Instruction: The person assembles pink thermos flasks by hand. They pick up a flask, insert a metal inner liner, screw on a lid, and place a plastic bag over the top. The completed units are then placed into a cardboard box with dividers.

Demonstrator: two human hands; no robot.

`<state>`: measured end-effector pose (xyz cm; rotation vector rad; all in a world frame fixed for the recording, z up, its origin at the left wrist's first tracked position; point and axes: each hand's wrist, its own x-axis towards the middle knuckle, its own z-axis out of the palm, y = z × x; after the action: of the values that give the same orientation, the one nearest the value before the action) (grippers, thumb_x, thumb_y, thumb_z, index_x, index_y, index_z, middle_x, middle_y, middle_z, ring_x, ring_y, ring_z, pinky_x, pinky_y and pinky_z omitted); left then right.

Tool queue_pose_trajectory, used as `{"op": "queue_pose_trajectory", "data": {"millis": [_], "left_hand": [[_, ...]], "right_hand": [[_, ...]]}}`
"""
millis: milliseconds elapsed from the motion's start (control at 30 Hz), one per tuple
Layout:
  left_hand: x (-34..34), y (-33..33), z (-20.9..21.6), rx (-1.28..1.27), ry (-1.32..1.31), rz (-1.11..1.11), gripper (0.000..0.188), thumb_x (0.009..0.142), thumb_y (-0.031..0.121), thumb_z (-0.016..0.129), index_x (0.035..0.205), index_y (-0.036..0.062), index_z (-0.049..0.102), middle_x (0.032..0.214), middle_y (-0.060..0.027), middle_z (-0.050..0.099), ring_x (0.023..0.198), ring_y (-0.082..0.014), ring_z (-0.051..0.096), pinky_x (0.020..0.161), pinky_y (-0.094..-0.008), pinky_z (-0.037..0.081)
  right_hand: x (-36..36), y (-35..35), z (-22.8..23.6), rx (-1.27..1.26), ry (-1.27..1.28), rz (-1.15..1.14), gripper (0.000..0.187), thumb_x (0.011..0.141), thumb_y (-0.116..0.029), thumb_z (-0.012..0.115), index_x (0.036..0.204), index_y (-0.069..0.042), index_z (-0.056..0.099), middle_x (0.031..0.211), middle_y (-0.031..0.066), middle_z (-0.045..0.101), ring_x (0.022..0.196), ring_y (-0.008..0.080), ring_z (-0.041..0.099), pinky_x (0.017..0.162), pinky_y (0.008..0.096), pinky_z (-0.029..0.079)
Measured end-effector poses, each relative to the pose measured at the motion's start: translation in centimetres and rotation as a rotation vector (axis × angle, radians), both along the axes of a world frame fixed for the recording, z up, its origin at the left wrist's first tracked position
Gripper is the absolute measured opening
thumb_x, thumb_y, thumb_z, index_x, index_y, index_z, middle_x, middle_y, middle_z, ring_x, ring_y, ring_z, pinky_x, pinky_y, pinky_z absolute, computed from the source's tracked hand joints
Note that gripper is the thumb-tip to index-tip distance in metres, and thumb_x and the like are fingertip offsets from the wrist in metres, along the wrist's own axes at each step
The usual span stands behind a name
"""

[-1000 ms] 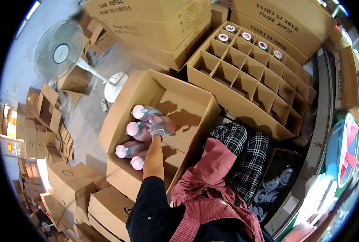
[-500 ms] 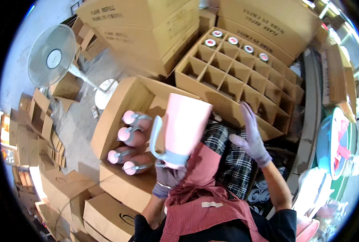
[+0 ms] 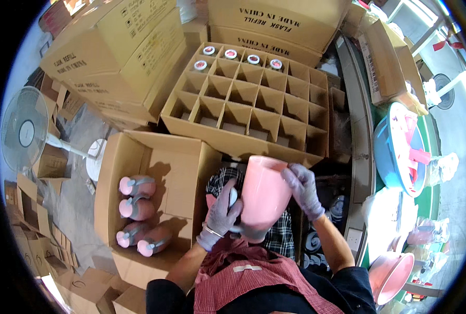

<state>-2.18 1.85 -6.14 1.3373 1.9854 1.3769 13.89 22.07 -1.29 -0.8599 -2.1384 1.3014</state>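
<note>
Both gloved hands, left hand [image 3: 221, 212] and right hand [image 3: 302, 187], raised, fingers curled.

I hold a pink plastic flask shell [image 3: 264, 193] upright between my gloved hands, its open mouth facing up and slightly away. It is smooth and tapered, wider at the top, with a pale grey base and handle near my lap.

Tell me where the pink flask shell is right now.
In the head view, the pink flask shell sits centre frame, held between the left hand and right hand, just below the divided carton.
</note>
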Motion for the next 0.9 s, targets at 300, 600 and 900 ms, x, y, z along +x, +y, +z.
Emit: {"op": "queue_pose_trajectory", "data": {"millis": [300,600,900], "left_hand": [[6.1,-4.8,-3.2,-0.290,-0.861,-0.346,0.039,0.100,0.022,0.054,0.134,0.0045,0.053,0.088,0.0000,0.061,0.074,-0.0086,0.056,0.068,-0.0243,0.049],[2.8,-8.8,-9.0,-0.430,-0.228,-0.364,0.031,0.086,0.015,0.064,0.112,-0.0010,0.063,0.106,-0.0123,0.063,0.104,-0.0236,0.057,0.093,-0.0421,0.046],[-2.2,8.9,-0.9,0.007,0.028,0.096,0.039,0.087,0.011,0.061,0.124,-0.0019,0.057,0.113,-0.0180,0.061,0.104,-0.0323,0.059,0.094,-0.0433,0.045]], "right_hand": [[-0.1,3.6,-8.4,-0.450,0.144,0.368,0.023,0.095,-0.015,0.054,0.082,0.002,0.063,0.083,0.0085,0.066,0.088,0.0206,0.065,0.101,0.0391,0.044],[-14.7,28.6,-6.4,0.596,-0.077,0.080,0.023,0.086,-0.022,0.066,0.098,-0.003,0.067,0.100,0.0154,0.065,0.093,0.0344,0.061,0.083,0.0433,0.050],[-28.5,46.1,-15.8,0.724,-0.506,-0.063,0.048,0.082,-0.020,0.068,0.128,-0.020,0.057,0.129,0.0187,0.053,0.116,0.0449,0.052,0.096,0.0507,0.046]]}}
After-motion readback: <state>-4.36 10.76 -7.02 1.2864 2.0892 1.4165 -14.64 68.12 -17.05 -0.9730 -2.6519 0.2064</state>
